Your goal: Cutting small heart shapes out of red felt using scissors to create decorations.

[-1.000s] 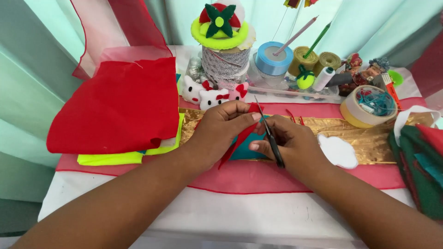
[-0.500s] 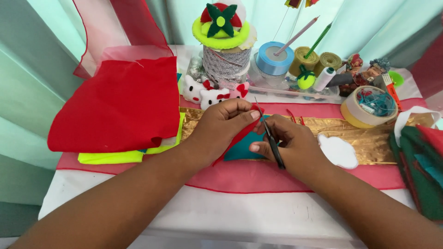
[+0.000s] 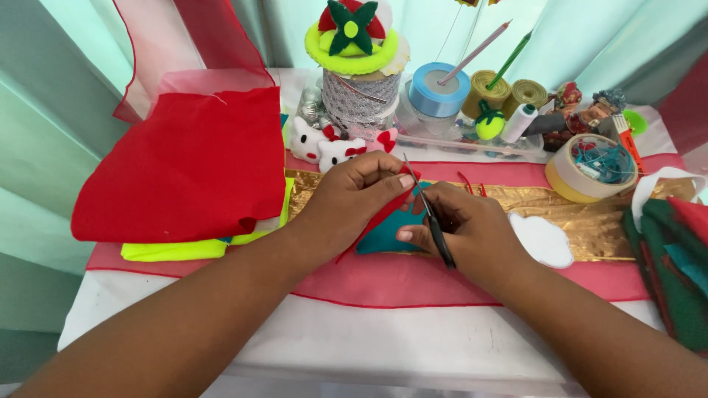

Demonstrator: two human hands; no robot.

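As seen from my head camera, item one is the red felt piece (image 3: 383,214): a thin, pointed strip of bright red, slanting down to the left, lying over a teal felt piece (image 3: 387,237) on the gold ribbon (image 3: 590,221). My left hand (image 3: 354,203) pinches its upper end between thumb and fingers. My right hand (image 3: 464,228) is closed around small scissors (image 3: 431,221) with dark handles, their slim blades pointing up at the red strip's top edge beside my left thumb. Nearby: a folded red felt sheet (image 3: 192,169) on yellow-green felt (image 3: 177,249) at left, a white cloud-shaped cutout (image 3: 542,239) just right of my right hand, and a tape roll (image 3: 582,173) holding pins.
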